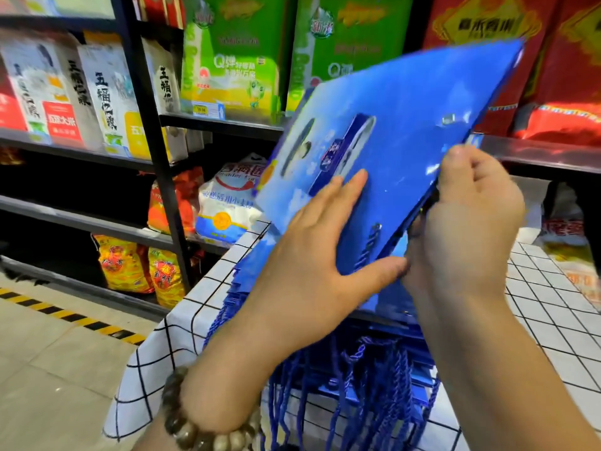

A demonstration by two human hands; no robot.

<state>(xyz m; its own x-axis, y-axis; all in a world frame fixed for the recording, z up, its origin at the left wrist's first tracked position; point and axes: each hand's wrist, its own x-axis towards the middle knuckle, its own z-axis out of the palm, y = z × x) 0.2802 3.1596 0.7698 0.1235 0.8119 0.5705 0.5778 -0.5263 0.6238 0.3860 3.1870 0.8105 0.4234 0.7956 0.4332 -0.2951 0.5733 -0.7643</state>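
Note:
A flat blue paper gift bag [400, 125] is held tilted up above a table, its far corner pointing to the upper right. My left hand [312, 242] lies flat against its printed face with straight fingers, the thumb under the lower edge. My right hand [468, 216] pinches the bag's right edge, thumb on top and fingers curled behind. Under both hands lies a stack of more flat blue bags [374, 362], their blue rope handles hanging over the table's near edge.
The table wears a white cloth with a black grid [182, 320]. Black shelves [153, 125] behind hold rice sacks, green boxes and red bags. Tiled floor with a yellow-black stripe [65, 314] lies to the left.

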